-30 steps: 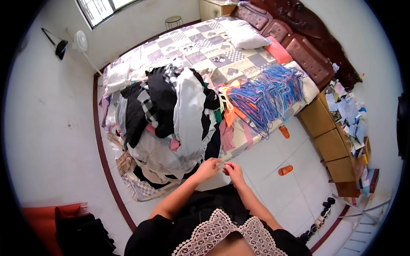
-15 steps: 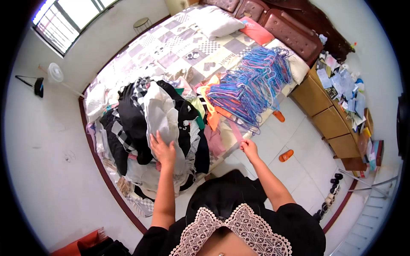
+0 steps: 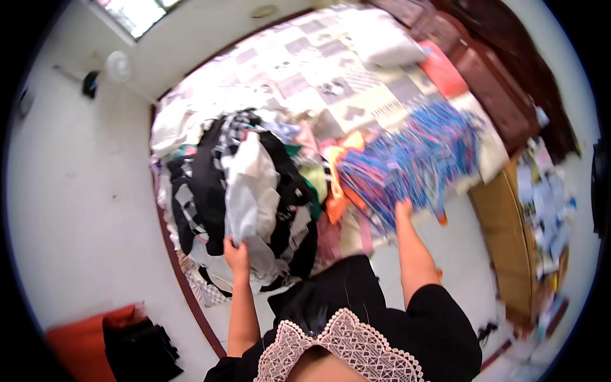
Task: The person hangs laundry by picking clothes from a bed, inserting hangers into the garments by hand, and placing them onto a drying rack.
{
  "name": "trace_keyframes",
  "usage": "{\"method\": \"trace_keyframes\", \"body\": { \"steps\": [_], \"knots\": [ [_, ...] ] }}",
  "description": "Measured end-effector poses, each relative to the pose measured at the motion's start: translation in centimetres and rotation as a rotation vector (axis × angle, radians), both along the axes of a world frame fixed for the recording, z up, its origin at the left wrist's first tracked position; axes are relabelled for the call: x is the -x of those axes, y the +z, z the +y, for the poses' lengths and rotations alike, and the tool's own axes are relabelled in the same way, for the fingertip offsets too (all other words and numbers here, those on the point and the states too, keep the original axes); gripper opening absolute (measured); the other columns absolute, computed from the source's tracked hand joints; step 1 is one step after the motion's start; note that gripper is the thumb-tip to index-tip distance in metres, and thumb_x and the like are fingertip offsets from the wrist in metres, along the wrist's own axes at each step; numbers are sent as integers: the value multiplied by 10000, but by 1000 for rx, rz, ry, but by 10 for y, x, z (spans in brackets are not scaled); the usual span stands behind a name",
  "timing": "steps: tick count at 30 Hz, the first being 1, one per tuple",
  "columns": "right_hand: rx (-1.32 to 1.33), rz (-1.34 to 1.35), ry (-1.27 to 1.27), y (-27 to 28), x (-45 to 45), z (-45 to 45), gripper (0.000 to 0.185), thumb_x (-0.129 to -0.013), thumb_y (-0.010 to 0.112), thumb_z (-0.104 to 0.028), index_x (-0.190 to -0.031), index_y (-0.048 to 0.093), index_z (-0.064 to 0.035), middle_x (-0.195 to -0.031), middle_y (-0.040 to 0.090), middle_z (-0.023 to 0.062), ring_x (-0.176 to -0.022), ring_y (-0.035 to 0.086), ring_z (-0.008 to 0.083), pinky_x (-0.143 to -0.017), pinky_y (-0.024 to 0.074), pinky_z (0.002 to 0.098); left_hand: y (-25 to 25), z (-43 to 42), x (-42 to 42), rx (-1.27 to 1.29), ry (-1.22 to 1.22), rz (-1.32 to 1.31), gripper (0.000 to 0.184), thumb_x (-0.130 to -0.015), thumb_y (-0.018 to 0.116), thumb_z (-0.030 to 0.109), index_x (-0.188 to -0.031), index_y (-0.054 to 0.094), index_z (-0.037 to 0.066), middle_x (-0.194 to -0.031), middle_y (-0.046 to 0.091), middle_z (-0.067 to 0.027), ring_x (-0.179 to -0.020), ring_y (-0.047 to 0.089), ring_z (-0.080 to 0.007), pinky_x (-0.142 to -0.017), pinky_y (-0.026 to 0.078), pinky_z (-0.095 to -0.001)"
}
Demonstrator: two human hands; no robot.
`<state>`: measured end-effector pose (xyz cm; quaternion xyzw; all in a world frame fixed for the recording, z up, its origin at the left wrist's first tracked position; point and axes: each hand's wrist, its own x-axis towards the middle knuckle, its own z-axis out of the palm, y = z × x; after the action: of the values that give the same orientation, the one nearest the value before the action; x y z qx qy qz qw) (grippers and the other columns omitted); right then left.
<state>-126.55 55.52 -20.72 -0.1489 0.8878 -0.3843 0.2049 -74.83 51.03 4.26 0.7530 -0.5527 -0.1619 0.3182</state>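
Observation:
My left hand (image 3: 236, 253) is closed on the lower edge of a white garment (image 3: 249, 184), which lies over the heap of clothes. Black garments (image 3: 210, 184) and a black-and-white checked cloth (image 3: 232, 130) surround it in the heap. My right hand (image 3: 404, 207) reaches to the near edge of a pile of blue and purple hangers (image 3: 407, 159); its fingers are blurred, and whether they hold a hanger cannot be made out. Between heap and hangers lies an orange cloth (image 3: 337, 197).
The bed (image 3: 299, 70) carries a white pillow (image 3: 385, 41) and a red item (image 3: 443, 69). A wooden cabinet (image 3: 506, 235) with papers (image 3: 544, 204) stands at the right. Red cloth (image 3: 83, 340) and black cloth (image 3: 140, 350) are at the lower left.
My left hand has left my right and gone to the heap, closing on the white garment. My right hand has moved right and forward to the hangers. The view has shifted.

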Motion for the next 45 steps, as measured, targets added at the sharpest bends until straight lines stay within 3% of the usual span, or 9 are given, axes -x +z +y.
{"method": "trace_keyframes", "body": {
  "steps": [3,9,13,18,23,31,35,39,45],
  "knots": [
    [-88,-68,15,-1,17,-20,622,-686,611,-226,-1225,457,44,-1259,468,246,-1178,444,368,-1019,324,400,-4,13,14,-58,18,60,299,-696,666,201,-905,579,6,-735,601,-176,-665,569,-292,-638,443,-372],
    [-240,169,48,-9,-7,-31,253,-774,528,-206,-851,607,22,-887,604,230,-866,549,397,-791,422,463,28,11,51,181,202,296,195,-815,641,166,-810,581,-19,-637,530,-53,-626,467,-142,-602,397,-281],
    [-62,193,4,9,-49,-26,259,-805,521,-219,-809,606,26,-861,607,226,-800,571,381,-707,450,443,146,-12,74,312,284,235,248,-892,552,226,-929,607,-13,-782,610,-33,-711,506,-91,-666,413,-246],
    [118,-292,105,16,-63,-17,651,-745,672,-144,-1308,346,-130,-907,602,83,-768,580,231,-677,464,354,258,-46,44,757,25,737,397,-929,463,311,-1117,521,-34,-1093,557,-125,-967,543,-196,-836,441,-332],
    [125,-634,73,28,-41,-22,666,-716,696,-189,-1300,377,-166,-1110,533,50,-777,538,189,-585,433,301,339,-54,45,1074,-290,985,482,-937,396,392,-1212,456,1,-1179,524,-124,-1078,520,-239,-923,414,-385],
    [-96,-751,844,27,-104,8,563,-808,596,-356,-1235,481,-8,-1200,519,119,-1127,461,213,-950,347,326,163,-168,-74,638,280,1050,469,-878,499,317,-1248,442,35,-1184,514,-139,-1047,517,-244,-897,412,-351],
    [-145,-609,1107,5,-115,21,497,-815,595,-328,-1184,511,-6,-1046,587,118,-974,535,194,-883,403,311,97,-130,-39,158,711,-193,536,-806,590,236,-1281,405,72,-1292,395,-198,-1173,395,-340,-939,360,-466],
    [194,-489,789,107,-124,25,242,-780,622,-166,-985,599,-40,-673,536,22,-555,477,129,-540,410,266,75,-105,22,433,-396,-463,730,-676,667,138,-1328,342,108,-1343,344,-147,-1209,347,-309,-1013,257,-478],
    [353,-63,702,213,-146,-8,221,-745,611,-62,-966,625,-71,-718,537,-8,-627,466,82,-568,385,246,44,-134,51,-115,-454,-746,202,-736,623,177,-921,620,93,-1035,574,-83,-1015,530,-275,-894,396,-434]
  ]
}}
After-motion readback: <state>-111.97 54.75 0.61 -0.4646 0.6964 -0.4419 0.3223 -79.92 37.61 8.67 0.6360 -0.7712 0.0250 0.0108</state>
